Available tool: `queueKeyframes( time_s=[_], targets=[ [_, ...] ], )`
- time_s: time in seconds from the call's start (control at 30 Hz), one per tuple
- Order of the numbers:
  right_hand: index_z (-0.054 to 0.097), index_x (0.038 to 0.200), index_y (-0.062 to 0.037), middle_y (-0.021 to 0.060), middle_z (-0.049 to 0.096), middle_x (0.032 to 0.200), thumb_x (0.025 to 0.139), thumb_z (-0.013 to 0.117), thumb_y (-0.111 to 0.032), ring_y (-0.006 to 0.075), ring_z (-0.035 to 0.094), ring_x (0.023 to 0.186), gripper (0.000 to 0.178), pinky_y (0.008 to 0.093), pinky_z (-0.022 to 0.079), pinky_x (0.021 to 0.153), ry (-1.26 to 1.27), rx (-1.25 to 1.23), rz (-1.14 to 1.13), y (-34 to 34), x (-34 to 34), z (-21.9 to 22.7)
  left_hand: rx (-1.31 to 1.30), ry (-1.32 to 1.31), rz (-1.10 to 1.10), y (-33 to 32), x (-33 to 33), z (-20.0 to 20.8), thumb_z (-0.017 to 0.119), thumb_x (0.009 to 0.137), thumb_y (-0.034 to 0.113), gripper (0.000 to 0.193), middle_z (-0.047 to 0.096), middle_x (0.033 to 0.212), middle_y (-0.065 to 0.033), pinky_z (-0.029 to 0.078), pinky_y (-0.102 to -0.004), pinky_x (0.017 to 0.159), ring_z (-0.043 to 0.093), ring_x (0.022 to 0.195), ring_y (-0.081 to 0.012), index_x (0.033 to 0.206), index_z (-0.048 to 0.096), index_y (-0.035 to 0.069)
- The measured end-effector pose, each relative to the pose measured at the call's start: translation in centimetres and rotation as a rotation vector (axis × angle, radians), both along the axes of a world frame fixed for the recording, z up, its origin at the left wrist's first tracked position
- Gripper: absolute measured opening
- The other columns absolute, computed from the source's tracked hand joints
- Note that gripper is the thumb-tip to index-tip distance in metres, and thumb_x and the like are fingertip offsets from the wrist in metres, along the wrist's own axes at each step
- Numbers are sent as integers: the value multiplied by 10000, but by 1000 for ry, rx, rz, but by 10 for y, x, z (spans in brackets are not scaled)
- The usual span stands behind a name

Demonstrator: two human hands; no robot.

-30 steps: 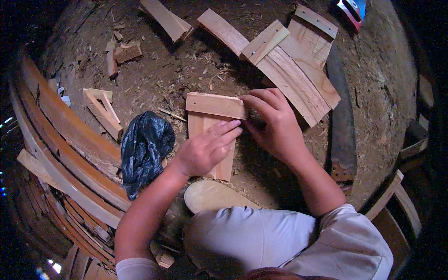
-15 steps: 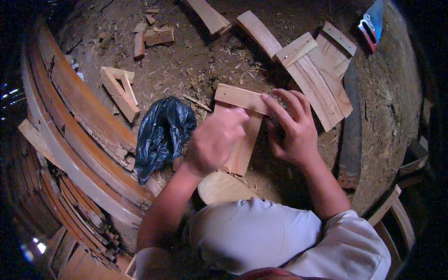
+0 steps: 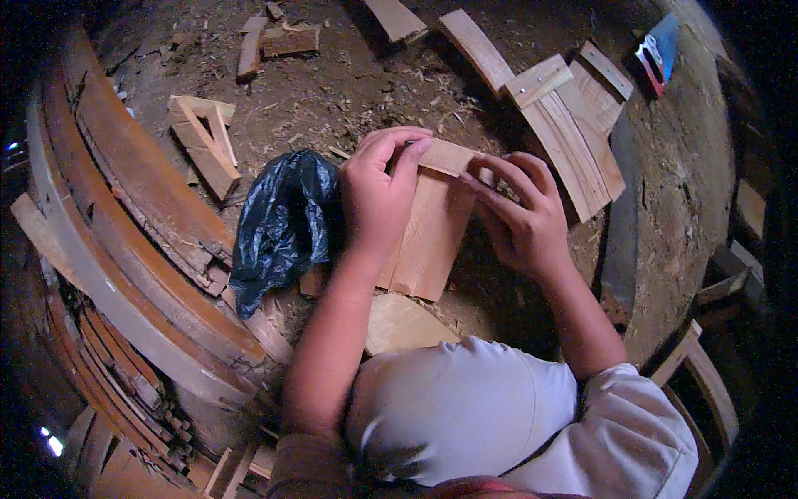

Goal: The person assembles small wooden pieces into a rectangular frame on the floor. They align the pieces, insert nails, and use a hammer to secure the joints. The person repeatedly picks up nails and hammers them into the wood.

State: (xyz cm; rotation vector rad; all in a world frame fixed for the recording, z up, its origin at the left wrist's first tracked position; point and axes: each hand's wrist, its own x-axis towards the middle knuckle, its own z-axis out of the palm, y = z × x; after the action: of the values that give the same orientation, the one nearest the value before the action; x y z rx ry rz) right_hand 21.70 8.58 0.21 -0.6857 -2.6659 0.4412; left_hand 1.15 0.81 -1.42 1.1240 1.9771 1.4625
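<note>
A short wooden strip (image 3: 450,156) lies across the far end of upright-pointing pale boards (image 3: 428,237) on the ground in front of me. My left hand (image 3: 374,187) is closed on the strip's left end, thumb on the near side and fingers over the far edge. At the right end, my right hand (image 3: 528,214) pinches the strip between thumb and fingers. Both hands partly hide the strip's ends. A rounded pale wood piece (image 3: 405,323) sits between the boards and my light-coloured clothing.
A black plastic bag (image 3: 287,224) lies beside my left forearm. Long brown planks (image 3: 154,216) are stacked at left. Joined boards with a nailed crosspiece (image 3: 573,154) lie at right, a handsaw (image 3: 657,54) beyond them. A triangular wooden piece (image 3: 204,150) and offcuts (image 3: 289,40) lie farther off.
My left hand has moved from a fist above the boards to the strip's left end and grips it. My right hand has closed more on the right end.
</note>
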Motion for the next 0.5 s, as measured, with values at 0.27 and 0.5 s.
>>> queueKeyframes(
  time_s=[0.27, 0.5],
  targets=[
    [718, 1262, -220, 40, 632, 1356, 771, 730, -128, 354, 576, 1207, 500, 462, 508, 1026, 1, -17, 2, 0, 2, 3, 96, 279, -107, -2, -3, -6, 696, 903, 61, 79, 736, 1019, -123, 493, -396, 989, 657, 1058, -288, 945, 741, 11],
    [714, 1266, -221, 35, 636, 1345, 747, 750, -128, 343, 585, 1197, 529, 455, 509, 1019, -18, 18, 6, 0, 2, 2, 123, 401, -121, -2, -2, -11, 713, 875, 61, 67, 716, 983, -127, 509, -428, 946, 636, 1052, -329, 916, 733, 11]
  ],
)
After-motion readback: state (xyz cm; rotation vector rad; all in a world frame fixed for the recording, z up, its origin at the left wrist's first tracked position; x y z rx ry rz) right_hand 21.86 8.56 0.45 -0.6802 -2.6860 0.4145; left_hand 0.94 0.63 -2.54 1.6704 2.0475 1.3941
